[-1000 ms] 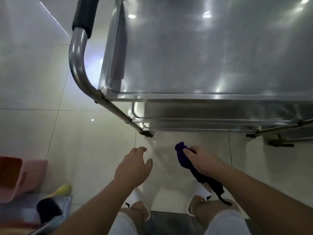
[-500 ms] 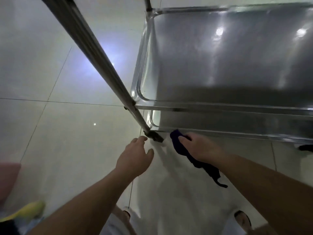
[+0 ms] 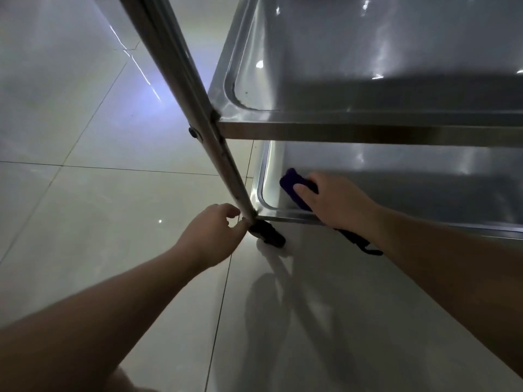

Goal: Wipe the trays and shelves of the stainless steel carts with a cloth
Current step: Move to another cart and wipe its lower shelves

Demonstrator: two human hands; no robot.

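A stainless steel cart fills the upper right. Its lowest tray [image 3: 430,199] lies just above the floor, under a higher tray [image 3: 353,46]. My right hand [image 3: 336,202] holds a dark purple cloth [image 3: 291,182] and presses it onto the lowest tray near its front left corner. A tail of the cloth hangs out under my wrist, over the tray's front rim. My left hand [image 3: 212,236] grips the slanted cart leg [image 3: 181,66] at its bottom end with thumb and fingertips.
A black caster wheel [image 3: 268,234] sits under the leg's foot, right beside my left hand. Glossy pale floor tiles [image 3: 85,222] spread to the left and below. The higher tray's front edge [image 3: 368,134] overhangs the lowest tray.
I have come lower and closer to the cart. My right hand moved forward from the front rim and set the cloth inside the lowest tray. My left hand reached the leg's foot.
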